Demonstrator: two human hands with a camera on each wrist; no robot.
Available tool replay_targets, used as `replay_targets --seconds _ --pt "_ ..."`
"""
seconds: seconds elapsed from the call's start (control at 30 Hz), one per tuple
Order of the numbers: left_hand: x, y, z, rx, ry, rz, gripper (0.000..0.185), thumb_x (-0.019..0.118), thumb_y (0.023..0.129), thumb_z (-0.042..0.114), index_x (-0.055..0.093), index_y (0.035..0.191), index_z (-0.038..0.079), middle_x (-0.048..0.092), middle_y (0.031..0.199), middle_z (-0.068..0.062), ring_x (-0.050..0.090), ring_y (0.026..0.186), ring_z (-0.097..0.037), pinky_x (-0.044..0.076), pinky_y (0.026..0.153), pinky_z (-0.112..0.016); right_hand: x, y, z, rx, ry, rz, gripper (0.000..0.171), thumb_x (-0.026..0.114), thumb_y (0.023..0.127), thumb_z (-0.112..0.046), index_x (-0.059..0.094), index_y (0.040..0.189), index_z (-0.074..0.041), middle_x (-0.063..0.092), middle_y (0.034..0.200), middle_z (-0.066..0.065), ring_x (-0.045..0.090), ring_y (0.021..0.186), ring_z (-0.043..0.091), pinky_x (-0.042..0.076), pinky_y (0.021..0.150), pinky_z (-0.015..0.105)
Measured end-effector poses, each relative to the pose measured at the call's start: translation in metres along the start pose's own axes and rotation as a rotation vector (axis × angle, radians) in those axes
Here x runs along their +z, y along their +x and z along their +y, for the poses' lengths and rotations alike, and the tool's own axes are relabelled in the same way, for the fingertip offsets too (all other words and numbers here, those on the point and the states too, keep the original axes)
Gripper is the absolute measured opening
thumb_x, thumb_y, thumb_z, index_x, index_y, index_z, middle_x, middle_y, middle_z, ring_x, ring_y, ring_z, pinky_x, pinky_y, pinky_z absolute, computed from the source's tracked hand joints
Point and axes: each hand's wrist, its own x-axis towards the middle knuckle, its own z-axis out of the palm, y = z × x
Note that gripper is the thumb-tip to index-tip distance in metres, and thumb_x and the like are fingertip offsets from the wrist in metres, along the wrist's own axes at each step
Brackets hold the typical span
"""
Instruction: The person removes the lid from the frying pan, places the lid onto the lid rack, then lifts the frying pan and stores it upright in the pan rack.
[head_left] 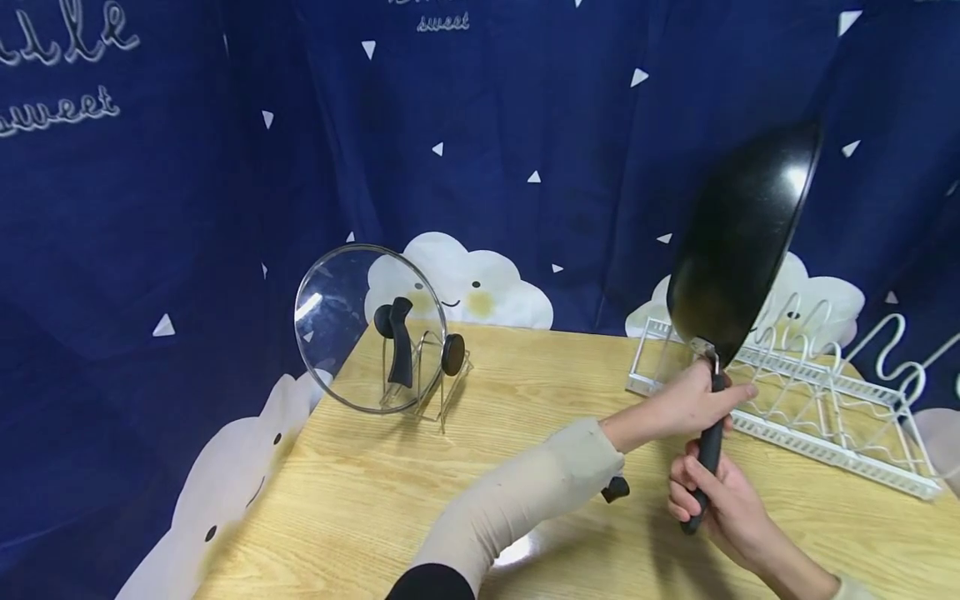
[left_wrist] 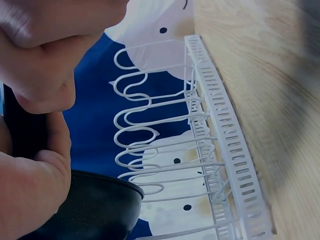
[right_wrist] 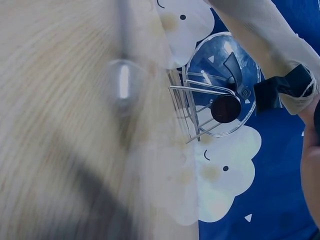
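Observation:
A black frying pan (head_left: 742, 242) with a deep bowl is held up, tilted on its edge, above the right side of the table. My left hand (head_left: 686, 404) grips the black handle (head_left: 711, 450) near where it joins the pan, thumb laid across it. Lower down, my right hand (head_left: 731, 500) curls its fingers round the handle's end. The left wrist view shows part of the pan (left_wrist: 95, 207) beside fingers at the handle. Behind the pan stands a white pan rack (head_left: 825, 392) with wavy wire dividers; the pan partly hides it.
At the left, a glass lid (head_left: 345, 333) with a black handle leans upright in a small wire stand (head_left: 442, 400); a round black knob (head_left: 453, 355) is beside it. A small black object (head_left: 617, 489) shows past my left sleeve. A blue curtain (head_left: 495, 108) hangs behind the wooden table (head_left: 322, 508).

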Motion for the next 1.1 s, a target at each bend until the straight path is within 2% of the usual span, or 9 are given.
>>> replay_targets --seconds 0.13,0.27,0.57,0.7,0.9,1.1 --pt "0.006 0.001 -0.002 -0.039 -0.002 -0.002 0.039 0.059 0.095 0.026 0.049 0.062 0.007 0.054 0.048 -0.002 0.055 0.040 -0.011 0.045 0.047 -0.019 0.002 -0.003 0.001 0.005 0.025 0.074 0.033 0.004 0.099 0.005 0.034 0.103 -0.006 0.031 0.079 0.006 0.024 0.061 0.019 0.025 0.058 0.029" --pt "0.011 0.003 -0.005 -0.053 -0.008 -0.011 0.039 0.058 0.095 0.025 0.050 0.062 0.007 0.054 0.048 -0.001 0.056 0.041 -0.010 0.045 0.047 -0.019 0.003 -0.006 0.001 0.013 0.070 0.103 0.034 0.003 0.098 0.007 0.034 0.101 -0.006 0.032 0.077 0.005 0.020 0.059 0.018 0.028 0.059 0.026" --pt "0.019 0.006 -0.004 -0.063 0.007 0.009 0.038 0.060 0.094 0.029 0.050 0.064 0.008 0.055 0.048 0.000 0.055 0.040 -0.010 0.044 0.047 -0.018 0.002 -0.009 -0.002 -0.015 0.181 0.064 0.038 -0.002 0.096 0.006 0.033 0.105 -0.005 0.031 0.078 0.006 0.013 0.057 0.017 0.028 0.059 0.025" --pt "0.021 0.008 -0.005 -0.060 -0.022 0.009 0.035 0.060 0.094 0.029 0.050 0.067 0.008 0.056 0.048 -0.001 0.056 0.041 -0.010 0.045 0.047 -0.019 0.001 -0.011 -0.004 -0.032 0.186 0.037 0.038 -0.002 0.096 0.006 0.033 0.108 -0.004 0.025 0.077 0.006 0.013 0.056 0.016 0.026 0.058 0.026" --pt "0.019 0.012 -0.010 -0.024 -0.043 -0.041 0.038 0.059 0.095 0.028 0.048 0.064 0.008 0.058 0.049 -0.001 0.059 0.045 -0.008 0.043 0.048 -0.018 -0.002 -0.013 -0.006 -0.052 0.177 0.028 0.039 -0.001 0.096 0.006 0.034 0.110 -0.003 0.020 0.077 0.007 0.013 0.056 0.016 0.026 0.056 0.026" --pt "0.025 0.015 -0.013 -0.046 -0.040 -0.029 0.031 0.060 0.094 0.026 0.049 0.071 0.007 0.057 0.052 -0.001 0.058 0.046 -0.008 0.044 0.052 -0.017 -0.003 -0.017 -0.007 -0.047 0.195 0.037 0.039 -0.002 0.096 0.005 0.034 0.109 -0.003 0.022 0.079 0.005 0.013 0.058 0.015 0.029 0.059 0.024"
